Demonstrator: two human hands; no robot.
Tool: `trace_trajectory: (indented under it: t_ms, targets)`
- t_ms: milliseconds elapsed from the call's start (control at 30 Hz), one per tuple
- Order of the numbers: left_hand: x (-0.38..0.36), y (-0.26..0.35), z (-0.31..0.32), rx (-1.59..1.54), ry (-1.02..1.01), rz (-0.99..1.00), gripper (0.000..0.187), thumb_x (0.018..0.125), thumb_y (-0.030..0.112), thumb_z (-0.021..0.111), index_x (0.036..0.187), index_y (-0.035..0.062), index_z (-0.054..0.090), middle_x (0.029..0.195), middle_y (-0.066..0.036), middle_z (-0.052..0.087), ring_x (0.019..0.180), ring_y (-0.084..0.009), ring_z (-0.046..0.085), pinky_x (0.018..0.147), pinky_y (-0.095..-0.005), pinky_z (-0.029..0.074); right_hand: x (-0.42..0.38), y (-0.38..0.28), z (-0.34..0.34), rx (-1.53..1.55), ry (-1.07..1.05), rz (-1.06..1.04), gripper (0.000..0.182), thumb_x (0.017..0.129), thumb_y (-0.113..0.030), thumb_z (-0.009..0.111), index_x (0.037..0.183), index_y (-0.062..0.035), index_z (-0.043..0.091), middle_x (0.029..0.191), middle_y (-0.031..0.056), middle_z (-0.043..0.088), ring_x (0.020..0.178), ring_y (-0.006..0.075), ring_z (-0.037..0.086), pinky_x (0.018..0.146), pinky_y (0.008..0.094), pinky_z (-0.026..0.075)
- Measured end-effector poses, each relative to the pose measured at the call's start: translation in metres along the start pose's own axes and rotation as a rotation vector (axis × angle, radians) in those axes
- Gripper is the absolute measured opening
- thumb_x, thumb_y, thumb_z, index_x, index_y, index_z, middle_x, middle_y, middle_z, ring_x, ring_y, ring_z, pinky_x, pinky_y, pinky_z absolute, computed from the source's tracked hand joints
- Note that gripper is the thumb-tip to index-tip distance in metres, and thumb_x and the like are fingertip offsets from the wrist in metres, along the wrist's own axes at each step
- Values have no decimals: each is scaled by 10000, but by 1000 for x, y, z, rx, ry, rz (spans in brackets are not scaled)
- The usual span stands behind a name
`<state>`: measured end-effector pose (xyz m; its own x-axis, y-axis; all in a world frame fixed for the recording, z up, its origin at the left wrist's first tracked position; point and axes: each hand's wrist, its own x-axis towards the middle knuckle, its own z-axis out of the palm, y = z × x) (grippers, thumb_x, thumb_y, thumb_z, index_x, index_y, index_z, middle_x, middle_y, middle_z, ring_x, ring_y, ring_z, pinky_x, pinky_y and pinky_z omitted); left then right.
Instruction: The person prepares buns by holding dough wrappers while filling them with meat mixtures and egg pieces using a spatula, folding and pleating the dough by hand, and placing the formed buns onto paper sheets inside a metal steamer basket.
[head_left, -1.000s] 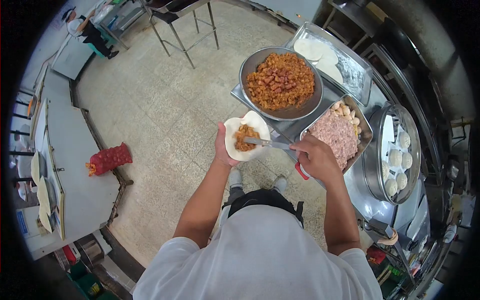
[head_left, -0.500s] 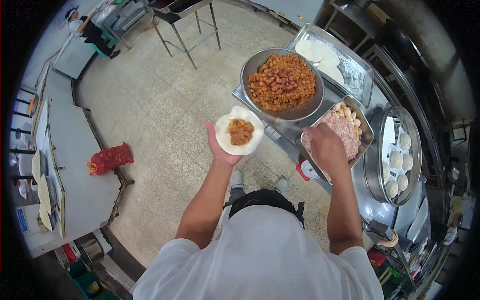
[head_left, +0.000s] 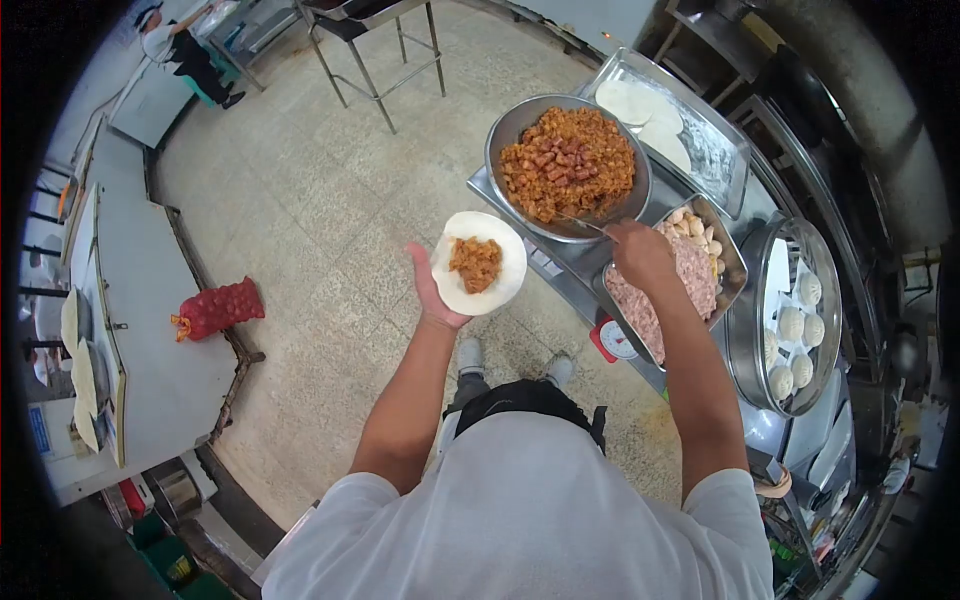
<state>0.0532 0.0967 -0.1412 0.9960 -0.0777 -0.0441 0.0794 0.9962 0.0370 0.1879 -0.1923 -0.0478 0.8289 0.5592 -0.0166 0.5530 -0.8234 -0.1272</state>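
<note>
My left hand (head_left: pixel 441 297) carries a round white dough wrapper (head_left: pixel 505 253) on its palm, thumb stretched out to the side. A mound of orange-brown filling (head_left: pixel 475 264) lies in the middle of the wrapper. My right hand (head_left: pixel 640 254) is closed on a thin metal utensil (head_left: pixel 592 228), whose far end reaches into the chopped filling (head_left: pixel 600 190) in a big steel bowl (head_left: pixel 498 205); its tip is hidden there. Under my right hand is a metal tray (head_left: pixel 737 262) with minced meat (head_left: pixel 640 310) and pale, rounded pieces (head_left: pixel 700 232).
A steamer (head_left: pixel 738 345) with pleated buns (head_left: pixel 791 324) stands at right. Behind the bowl, a floured tray (head_left: pixel 725 150) holds flat wrappers (head_left: pixel 660 145). A red scale (head_left: pixel 615 341) sits by the table edge. A red net sack (head_left: pixel 218 308) lies left; a person (head_left: pixel 185 55) stands far off.
My right hand has moved from the minced meat up toward the bowl, and its utensil now reaches into the orange filling. My left hand stays nearly in place with the wrapper.
</note>
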Motion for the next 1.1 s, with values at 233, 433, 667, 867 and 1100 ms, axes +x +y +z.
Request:
trace_trajectory:
  t_ms: [233, 433, 667, 867, 1100]
  targets:
    - [26, -17, -6, 108, 232, 17, 877, 910, 756, 388, 1460, 74, 424, 1434, -188, 510, 1305, -394, 504, 1105, -559, 394, -4, 9, 8, 308, 64, -58, 266, 843, -74, 564, 1055, -77, 724, 990, 159, 698, 908, 365, 670, 808, 454, 542]
    - [28, -25, -1, 63, 205, -56, 804, 957, 675, 399, 1477, 63, 398, 1478, -208, 455, 1323, -412, 482, 1120, -574, 370, -43, -27, -8, 517, 164, -46, 254, 835, -29, 593, 1043, -89, 725, 926, 134, 661, 851, 348, 661, 769, 420, 541]
    - [20, -25, -13, 49, 168, -50, 669, 965, 488, 521, 1464, 56, 411, 1451, -213, 484, 1305, -414, 498, 1104, -583, 390, -70, -61, 10, 510, 93, -30, 254, 810, 4, 664, 1042, -86, 715, 917, 116, 620, 836, 312, 645, 721, 384, 529]
    - [18, -12, 7, -22, 211, -32, 582, 904, 293, 587, 1407, 28, 462, 1358, -207, 562, 1247, -401, 552, 1064, -576, 442, -70, -66, -38, 698, 175, 72, 212, 822, -14, 642, 1010, -78, 718, 894, 113, 632, 806, 318, 647, 706, 410, 532]
    - [17, 0, 0, 208, 129, -34, 575, 860, 173, 635, 1389, 18, 473, 1308, -209, 596, 1175, -386, 607, 1030, -556, 483, -63, -73, -26, 553, 146, -63, 214, 823, -17, 645, 1016, -73, 719, 894, 116, 638, 825, 318, 648, 720, 399, 531]
